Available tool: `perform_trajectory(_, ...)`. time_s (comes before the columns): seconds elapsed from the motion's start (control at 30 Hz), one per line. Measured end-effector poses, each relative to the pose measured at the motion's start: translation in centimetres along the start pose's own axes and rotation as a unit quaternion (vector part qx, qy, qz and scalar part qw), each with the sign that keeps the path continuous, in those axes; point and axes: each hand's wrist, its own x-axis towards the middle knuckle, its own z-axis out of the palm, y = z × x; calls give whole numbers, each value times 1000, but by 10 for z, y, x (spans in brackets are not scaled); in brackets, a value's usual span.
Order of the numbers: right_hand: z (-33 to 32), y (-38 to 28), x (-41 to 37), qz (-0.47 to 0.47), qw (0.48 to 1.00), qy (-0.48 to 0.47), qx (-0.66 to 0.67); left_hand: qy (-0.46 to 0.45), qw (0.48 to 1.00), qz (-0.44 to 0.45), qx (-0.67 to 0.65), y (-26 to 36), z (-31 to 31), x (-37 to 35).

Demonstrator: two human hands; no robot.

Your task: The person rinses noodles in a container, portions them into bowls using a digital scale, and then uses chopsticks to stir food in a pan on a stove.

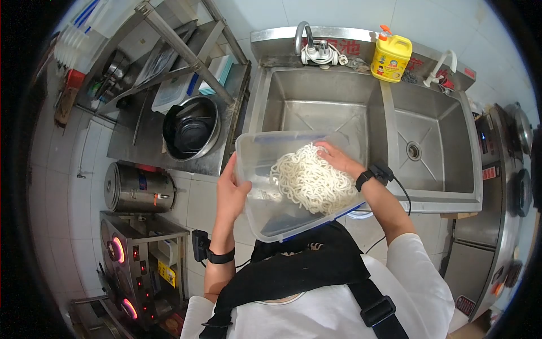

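Note:
A clear plastic container [265, 217] with a blue strip along its near side is held in front of my body, slightly turned. Inside it lies a heap of thick white noodles [310, 181], mostly toward the right. My left hand [231, 189] grips the container's left wall, thumb over the rim and fingers outside. Reaching over the right side, my right hand [340, 159] has bent fingers at the upper right edge of the noodles; its fingertips are partly hidden there.
Beyond the container is a two-basin steel sink [389, 135] with a yellow jug [391, 56] on its back ledge. To the left, a steel rack holds a metal bowl [212, 141]. A lidded pot [141, 188] and a cooker with glowing rings [117, 250] stand below it.

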Motion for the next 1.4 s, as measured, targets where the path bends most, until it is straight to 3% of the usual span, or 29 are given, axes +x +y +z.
perform_trajectory(0.17,8,5,8,28,997,-24,62,7,999,-35,37,11,-3,1)
perform_trajectory(0.3,16,0,14,18,997,-25,70,23,999,-2,25,11,-7,5)
perform_trajectory(0.37,16,-17,11,59,989,-44,126,31,999,10,20,11,-11,6)
perform_trajectory(0.57,25,-19,18,49,994,-22,93,66,992,9,104,34,-12,5)
perform_trajectory(0.63,43,17,28,19,986,16,164,73,982,21,173,42,-10,5)
perform_trajectory(0.67,47,28,33,6,959,-35,283,79,975,73,196,34,-12,7)
perform_trajectory(0.7,43,22,27,-44,970,-42,235,59,973,62,213,31,-16,9)
perform_trajectory(0.73,34,2,22,-66,988,-26,136,62,988,102,100,25,-11,14)
perform_trajectory(0.77,29,-3,21,-87,993,-17,83,32,994,55,88,28,-15,15)
perform_trajectory(0.8,31,11,25,-87,990,-6,108,13,993,118,-2,10,-13,27)
perform_trajectory(0.83,17,-13,11,-53,990,1,131,0,999,52,8,-10,-24,38)
perform_trajectory(0.9,18,-6,10,-12,991,3,134,-30,996,58,-56,9,-9,39)
perform_trajectory(1.0,21,0,20,-15,993,3,116,-3,998,11,57,40,4,32)
perform_trajectory(1.13,13,-8,9,4,993,19,115,31,991,127,-38,0,3,53)
perform_trajectory(1.23,9,-16,3,8,991,20,131,-15,996,92,-14,21,8,50)
perform_trajectory(1.4,14,-5,9,0,990,22,138,-14,996,85,0,29,11,50)
